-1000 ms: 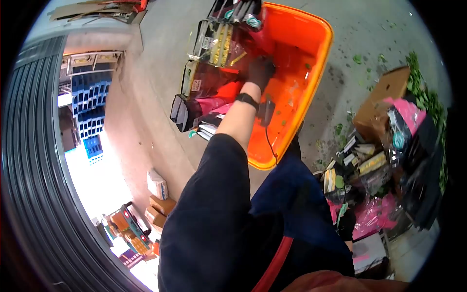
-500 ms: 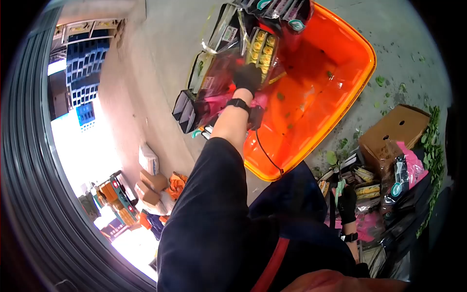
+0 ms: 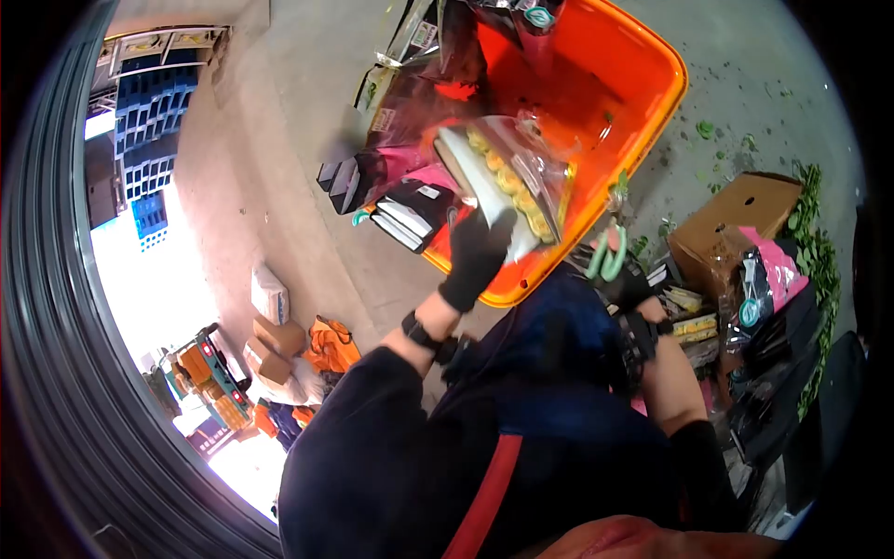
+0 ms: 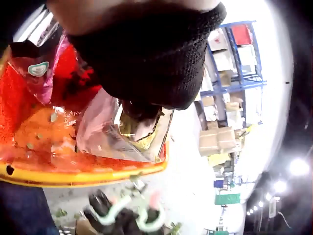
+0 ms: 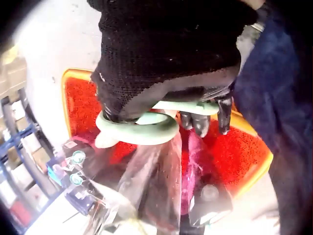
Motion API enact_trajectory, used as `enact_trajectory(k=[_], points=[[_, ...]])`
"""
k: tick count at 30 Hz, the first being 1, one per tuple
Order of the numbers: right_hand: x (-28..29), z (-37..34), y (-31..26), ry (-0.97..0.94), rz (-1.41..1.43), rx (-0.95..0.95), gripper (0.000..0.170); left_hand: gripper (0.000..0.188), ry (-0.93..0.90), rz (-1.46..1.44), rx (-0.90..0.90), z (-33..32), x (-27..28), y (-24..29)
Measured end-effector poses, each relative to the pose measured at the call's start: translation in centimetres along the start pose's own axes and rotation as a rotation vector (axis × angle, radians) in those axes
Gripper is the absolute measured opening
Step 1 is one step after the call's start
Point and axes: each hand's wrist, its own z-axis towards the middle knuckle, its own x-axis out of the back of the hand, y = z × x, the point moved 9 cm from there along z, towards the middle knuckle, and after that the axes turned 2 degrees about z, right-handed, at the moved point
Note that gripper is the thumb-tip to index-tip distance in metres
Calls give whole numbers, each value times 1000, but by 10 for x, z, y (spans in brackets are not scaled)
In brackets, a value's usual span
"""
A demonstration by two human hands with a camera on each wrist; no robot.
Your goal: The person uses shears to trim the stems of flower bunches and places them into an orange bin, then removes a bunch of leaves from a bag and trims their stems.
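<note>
My left hand (image 3: 477, 259), in a black glove, grips one end of a clear-wrapped pack of yellow roses (image 3: 507, 177) with white board along its side. This pack is tilted over the near part of an orange tub (image 3: 643, 121). In the left wrist view the glove (image 4: 146, 58) covers much of the pack (image 4: 95, 129). My right hand (image 3: 629, 281), also gloved, is just outside the tub's near rim and holds scissors with pale green handles (image 3: 610, 256). The right wrist view shows the handle loops (image 5: 142, 132) around the gloved fingers.
More wrapped flower packs (image 3: 400, 210) lean along the tub's left side. To the right are a cardboard box (image 3: 726, 219), a heap of wrapped packs (image 3: 694, 326) and leafy stems (image 3: 810, 242). Loose leaves (image 3: 705, 129) dot the floor.
My left hand has drawn the rose pack from the packs at the tub's left side toward me. My right hand has risen with the scissors from the right-hand heap to the tub's rim.
</note>
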Motion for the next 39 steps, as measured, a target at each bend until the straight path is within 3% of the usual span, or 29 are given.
enact_trajectory(k=[1, 2, 3, 4, 5, 8, 10, 12, 13, 15, 16, 17, 18, 21, 22, 24, 27, 30, 31, 32, 33, 34, 36, 39], points=[[-11, 5, 13, -24, 218, -88, 45, 23, -39, -88, 195, -24, 1, 11], [-55, 6, 31, 36, 931, -485, 50, 22, -75, -174, 391, -49, 3, 28], [-77, 6, 7, 172, 1140, -524, 44, 22, -146, -207, 426, -71, 2, 48], [-93, -9, -31, 308, 1047, -610, 27, 21, -214, -238, 458, -92, 0, 60], [-97, -8, -13, 245, 1091, -557, 23, 25, -322, -268, 424, -108, 0, 64], [-66, -13, 44, 50, 1022, -264, 10, 26, -666, -308, -119, -144, 9, 81], [-47, -49, 24, 188, 862, -332, 13, 30, -1160, -239, 248, -194, 22, 21], [-23, -80, -19, 312, 548, -125, 15, 35, -814, -348, 573, -184, 57, -76], [-20, -96, -41, 326, 321, -16, 21, 36, -589, -478, 541, -165, 56, -111], [-15, -120, -46, 354, -91, 182, 26, 37, -484, -790, 699, -131, 35, -75], [-17, -134, -51, 382, -288, 263, 28, 36, -606, -972, 897, -129, 14, -10], [-26, -156, -84, 443, -231, 330, 30, 36, -856, -353, 524, -121, 5, -4], [-18, -167, -70, 431, -191, 198, 40, 37, -909, -379, 481, -118, -6, 8], [5, -212, -81, 504, -423, 292, 42, 41, -1045, -383, 378, -115, -45, 41], [5, -228, -87, 513, -459, 298, 41, 45, -1040, -288, 356, -122, -38, 81], [0, -253, -93, 537, -562, 479, 43, 50, -1006, -326, 359, -129, -45, 104], [-11, -287, -78, 267, -662, 424, 42, 55, -1028, -74, 136, -139, -50, 103], [-17, -369, -123, 378, -1032, 794, 42, 59, -994, 171, -235, -154, -35, 87], [2, -383, -125, 473, -978, 750, 43, 62, -948, 209, -294, -159, -29, 75], [23, -401, -127, 662, -1007, 640, 42, 63, -960, 171, -218, -175, -24, 80], [54, -406, -120, 766, -718, 538, 40, 63, -969, 133, -140, -190, -16, 87], [62, -414, -130, 812, -625, 466, 39, 64, -973, 96, -64, -204, -10, 89], [32, -415, -171, 691, -612, 763, 40, 65, -1027, -27, 33, -229, -14, 77], [11, -381, -100, 406, -571, 487, 44, 62, -1045, -162, 175, -256, -18, 61]])
